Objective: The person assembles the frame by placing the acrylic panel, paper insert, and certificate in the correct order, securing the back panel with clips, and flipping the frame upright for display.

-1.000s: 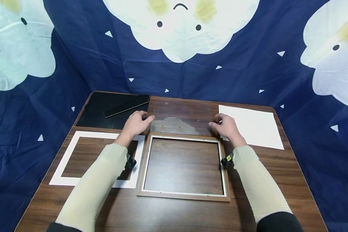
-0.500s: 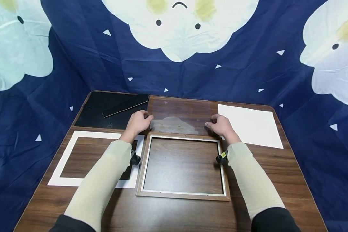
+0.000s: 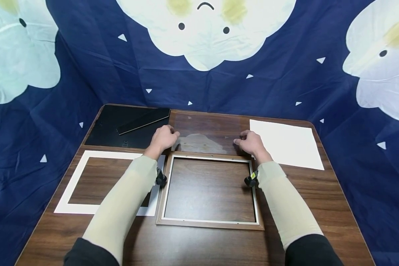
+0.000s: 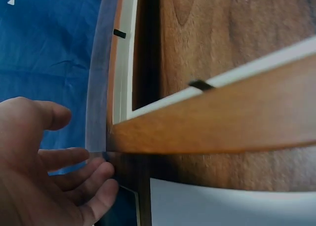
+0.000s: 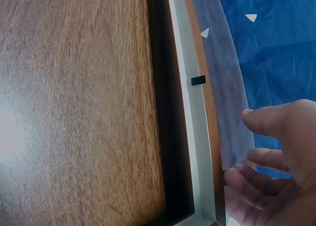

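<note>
A clear sheet [image 3: 207, 125] lies flat on the table behind the brown picture frame [image 3: 210, 225], reflecting the cloud backdrop. My left hand [image 3: 163, 138] is at the sheet's left edge; in the left wrist view its fingers [image 4: 89, 179] are at the sheet's corner, thumb apart. At the opposite edge is my right hand [image 3: 251, 142]. Its fingers [image 5: 252, 186] are loosely bent at the sheet's edge in the right wrist view, the thumb standing off. Whether the fingertips touch the sheet is hard to tell. The frame lies with its white inner rim and small black tabs facing up.
At the back left is a black backing board [image 3: 101, 127] with a stand leg [image 3: 144, 121] on it. A white mat [image 3: 64, 192] with a cut-out window lies at left, partly under my left forearm. White paper [image 3: 287, 144] lies at the back right. Blue cloth hangs behind.
My right hand has moved left, onto the sheet's right edge. My left hand has shifted slightly right. The sheet, frame, mat and board stay in place.
</note>
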Motion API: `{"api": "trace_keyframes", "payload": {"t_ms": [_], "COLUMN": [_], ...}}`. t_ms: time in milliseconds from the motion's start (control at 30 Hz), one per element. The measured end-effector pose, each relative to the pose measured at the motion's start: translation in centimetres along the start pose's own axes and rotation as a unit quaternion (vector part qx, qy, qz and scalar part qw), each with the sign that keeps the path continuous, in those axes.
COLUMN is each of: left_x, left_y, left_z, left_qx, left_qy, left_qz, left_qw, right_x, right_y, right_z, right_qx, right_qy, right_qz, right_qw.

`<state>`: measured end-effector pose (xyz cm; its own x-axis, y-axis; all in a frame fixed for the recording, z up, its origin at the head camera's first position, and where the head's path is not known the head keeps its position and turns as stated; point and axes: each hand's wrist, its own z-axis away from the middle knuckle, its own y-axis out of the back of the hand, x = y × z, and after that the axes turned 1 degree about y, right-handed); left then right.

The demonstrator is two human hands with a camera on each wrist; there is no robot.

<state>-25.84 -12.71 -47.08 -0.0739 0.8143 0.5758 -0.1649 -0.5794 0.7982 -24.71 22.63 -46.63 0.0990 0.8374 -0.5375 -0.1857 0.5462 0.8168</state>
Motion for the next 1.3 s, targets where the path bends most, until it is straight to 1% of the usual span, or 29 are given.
{"api": "trace_keyframes", "payload": {"t_ms": [133, 333, 433, 567, 633, 800, 1067, 1167, 1300], "left_x": [0.6, 1.2, 1.3, 1.4, 1.4, 1.6, 1.1, 0.8, 0.7], "left_y": [-0.1, -0.3, -0.3, -0.4, -0.3, -0.3, -0.3, -0.2, -0.1], "left_z": [-0.1, -0.4, -0.4, -0.4, -0.4, -0.4, -0.6, -0.6, -0.7], "left_qx": [0.002, 0.005, 0.012, 0.017, 0.012, 0.001, -0.001, 0.005, 0.015], "left_qy": [0.008, 0.034, 0.047, 0.062, 0.069, 0.073, 0.087, 0.087, 0.095], "left_qz": [-0.003, -0.005, 0.005, 0.031, 0.042, 0.063, 0.084, 0.090, 0.107], "left_qw": [1.0000, 0.9994, 0.9988, 0.9974, 0.9967, 0.9953, 0.9927, 0.9922, 0.9896], "right_x": [0.0, 0.0, -0.1, -0.2, -0.2, -0.4, -0.3, -0.2, 0.0], "right_y": [-0.1, -0.2, -0.4, -0.8, -0.8, -0.9, -1.1, -1.0, -0.8], "right_z": [-0.1, 0.0, 0.0, -0.1, -0.1, -0.3, -0.4, -0.5, -0.5], "right_qx": [-0.001, 0.000, 0.005, 0.007, 0.008, 0.015, 0.010, 0.007, 0.004], "right_qy": [-0.007, -0.013, -0.021, -0.029, -0.033, -0.040, -0.049, -0.055, -0.065], "right_qz": [-0.010, -0.037, -0.050, -0.060, -0.063, -0.072, -0.089, -0.092, -0.103], "right_qw": [0.9999, 0.9992, 0.9985, 0.9978, 0.9974, 0.9965, 0.9948, 0.9942, 0.9925]}}
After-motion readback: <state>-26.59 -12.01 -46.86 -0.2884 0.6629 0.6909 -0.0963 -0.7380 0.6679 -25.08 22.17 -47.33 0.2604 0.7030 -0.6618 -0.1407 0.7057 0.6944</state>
